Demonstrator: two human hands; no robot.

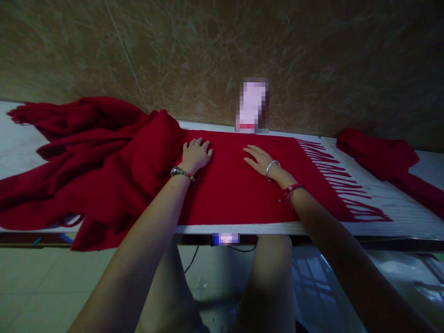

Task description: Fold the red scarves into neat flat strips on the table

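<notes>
A red scarf [236,194] lies flat across the white table, its fringe [340,180] spread out toward the right. Toward the left the red cloth turns into a loose, rumpled heap [121,171], and part of it droops over the front edge. My left hand [197,155] rests open on the scarf where the flat part meets the heap. Farther right, my right hand [258,159] also lies open on the flat part, fingers spread and pointing left. Neither hand grips the cloth.
Another piece of red cloth [378,155] lies bunched at the right of the table [270,229]. A pinkish, blurred-out object [252,104] leans against the brown marbled wall [194,60] behind. A dark cable [192,260] hangs below the front edge, near my legs.
</notes>
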